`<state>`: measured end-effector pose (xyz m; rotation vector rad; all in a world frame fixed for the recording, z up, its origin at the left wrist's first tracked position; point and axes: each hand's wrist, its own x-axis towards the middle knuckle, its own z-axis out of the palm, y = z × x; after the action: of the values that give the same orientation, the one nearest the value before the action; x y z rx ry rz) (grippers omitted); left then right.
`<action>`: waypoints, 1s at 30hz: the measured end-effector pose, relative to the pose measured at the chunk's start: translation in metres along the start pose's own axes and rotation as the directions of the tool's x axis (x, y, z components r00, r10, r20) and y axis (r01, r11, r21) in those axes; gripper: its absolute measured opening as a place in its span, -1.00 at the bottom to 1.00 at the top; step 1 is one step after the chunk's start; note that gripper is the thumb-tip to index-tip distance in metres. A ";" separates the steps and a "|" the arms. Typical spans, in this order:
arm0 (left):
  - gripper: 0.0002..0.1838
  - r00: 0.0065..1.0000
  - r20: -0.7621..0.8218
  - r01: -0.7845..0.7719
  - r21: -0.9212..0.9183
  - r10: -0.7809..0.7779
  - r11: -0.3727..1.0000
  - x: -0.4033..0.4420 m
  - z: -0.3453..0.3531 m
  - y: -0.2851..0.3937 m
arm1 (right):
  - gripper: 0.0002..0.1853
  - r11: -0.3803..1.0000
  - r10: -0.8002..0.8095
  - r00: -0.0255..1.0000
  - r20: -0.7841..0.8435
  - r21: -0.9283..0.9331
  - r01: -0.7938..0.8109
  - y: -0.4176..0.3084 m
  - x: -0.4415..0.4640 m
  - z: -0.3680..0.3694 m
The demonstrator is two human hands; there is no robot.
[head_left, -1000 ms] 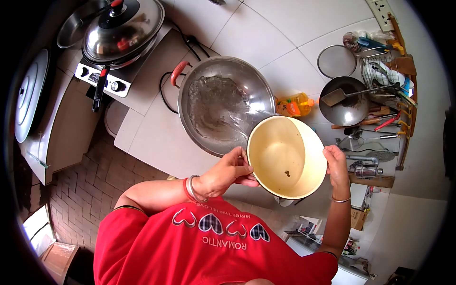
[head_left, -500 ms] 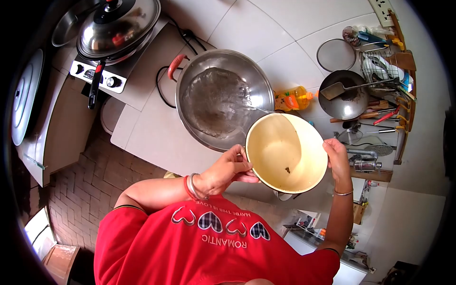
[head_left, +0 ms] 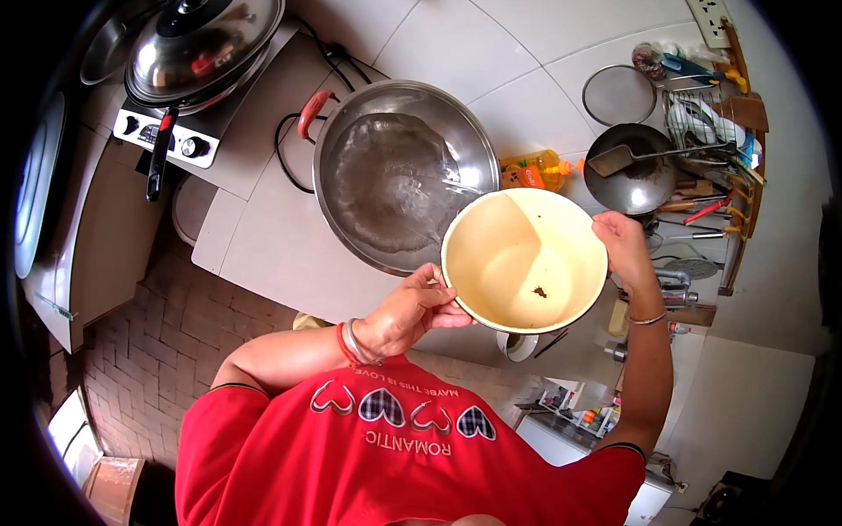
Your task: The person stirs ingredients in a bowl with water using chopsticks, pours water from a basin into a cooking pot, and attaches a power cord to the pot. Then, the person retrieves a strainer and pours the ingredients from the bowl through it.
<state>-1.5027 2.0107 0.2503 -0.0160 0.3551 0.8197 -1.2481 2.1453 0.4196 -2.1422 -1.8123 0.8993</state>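
A cream basin (head_left: 504, 263) is tilted over the near right rim of a large steel wok (head_left: 478, 145) with a red handle. Thin water runs from the basin's edge into the rippling water (head_left: 386, 188) in the wok. My left hand (head_left: 419, 309) grips the basin's left rim, thumb on top. At the right rim my right hand (head_left: 624, 250) holds it, with fingers partly hidden behind. A small dark mark (head_left: 539, 292) shows inside the basin.
An orange bottle (head_left: 535, 170) stands right of the wok. A lidded pan (head_left: 202, 53) sits on a cooktop (head_left: 171, 138) at upper left. Right of the bottle is a dark wok (head_left: 636, 188) with a spatula (head_left: 611, 160). A white cup (head_left: 517, 346) lies below the basin.
The basin and my right hand have moved up a little and slightly rightward. The stream from the basin looks thinner. The surroundings have shifted left and up in the view.
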 end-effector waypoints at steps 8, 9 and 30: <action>-0.92 1.000 0.012 0.021 -0.062 -0.021 0.998 0.009 -0.009 -0.002 | -0.81 0.941 -0.262 0.962 0.080 -0.201 0.273 -0.048 0.035 0.005; -0.91 1.000 0.019 0.017 -0.071 -0.016 0.997 0.010 -0.010 -0.002 | -0.82 0.909 -0.307 0.947 0.093 -0.267 0.321 -0.058 0.039 0.006; -0.83 0.987 0.158 0.018 -0.322 0.035 0.947 0.033 -0.013 -0.016 | -0.86 0.220 -0.515 0.789 0.335 -0.838 0.500 -0.221 0.035 0.105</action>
<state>-1.4741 2.0214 0.2255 -0.2527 0.0637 0.8747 -1.4871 2.2057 0.4384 -1.5290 -3.1802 -0.4580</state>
